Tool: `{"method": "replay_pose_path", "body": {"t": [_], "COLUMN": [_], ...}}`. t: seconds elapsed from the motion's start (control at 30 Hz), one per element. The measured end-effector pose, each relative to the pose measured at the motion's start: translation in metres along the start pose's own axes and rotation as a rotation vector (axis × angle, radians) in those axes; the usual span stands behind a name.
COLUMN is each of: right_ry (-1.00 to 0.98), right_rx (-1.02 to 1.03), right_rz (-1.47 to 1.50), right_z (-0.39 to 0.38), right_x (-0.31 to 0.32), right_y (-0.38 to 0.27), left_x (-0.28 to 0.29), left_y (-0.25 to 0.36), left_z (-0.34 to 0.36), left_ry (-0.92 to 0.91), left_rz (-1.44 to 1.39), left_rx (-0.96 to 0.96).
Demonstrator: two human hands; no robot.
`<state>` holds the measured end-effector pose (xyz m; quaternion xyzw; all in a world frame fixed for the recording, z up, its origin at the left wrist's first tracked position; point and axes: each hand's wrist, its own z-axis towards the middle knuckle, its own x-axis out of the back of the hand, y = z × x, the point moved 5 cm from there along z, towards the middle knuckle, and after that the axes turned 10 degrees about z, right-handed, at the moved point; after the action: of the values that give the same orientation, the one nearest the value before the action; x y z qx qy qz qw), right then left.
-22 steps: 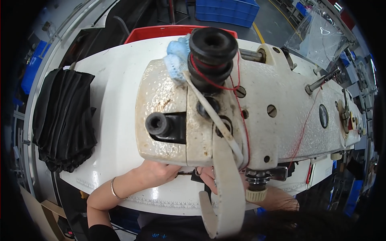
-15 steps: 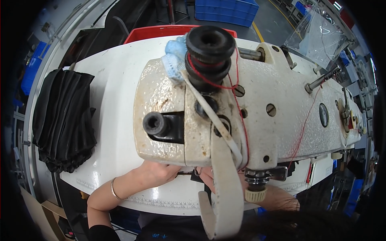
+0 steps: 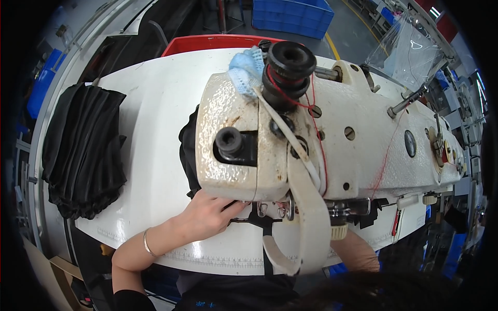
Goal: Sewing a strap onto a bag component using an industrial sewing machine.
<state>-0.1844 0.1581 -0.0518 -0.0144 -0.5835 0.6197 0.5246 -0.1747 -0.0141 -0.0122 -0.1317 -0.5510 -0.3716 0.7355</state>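
Observation:
A white sewing machine with red thread fills the middle of the view. My left hand lies at the near side of its head, fingers stretched forward and apart; some fingertips are hidden below the head. Close to them is black fabric with a narrow black strip running toward the table's front edge. More black cloth bulges out left of the machine head. My right forearm comes in from the lower right, but the machine hides the right hand.
A thick stack of folded black cloth pieces lies on the left of the white table. A red bin stands behind the table, with a blue crate beyond. A small red tool lies at the right.
The black cloth now shows left of the machine head, and the black strip hangs toward the front edge. My right hand's fingers, seen before beside the left, are now hidden. The view has shifted slightly.

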Motion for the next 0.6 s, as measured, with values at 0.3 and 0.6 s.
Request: {"method": "replay_pose_path", "body": {"t": [0.3, 0.6], "right_ry": [-0.048, 0.101], "right_rx": [0.133, 0.122], "right_rz": [-0.403, -0.417], "right_z": [0.007, 0.016], "right_x": [-0.008, -0.013], "right_y": [-0.034, 0.017], "left_x": [-0.007, 0.01], "left_y": [-0.003, -0.017], "left_z": [-0.003, 0.025], "left_ry": [-0.009, 0.11], "left_rz": [0.066, 0.148], "left_rx": [-0.061, 0.026]}}
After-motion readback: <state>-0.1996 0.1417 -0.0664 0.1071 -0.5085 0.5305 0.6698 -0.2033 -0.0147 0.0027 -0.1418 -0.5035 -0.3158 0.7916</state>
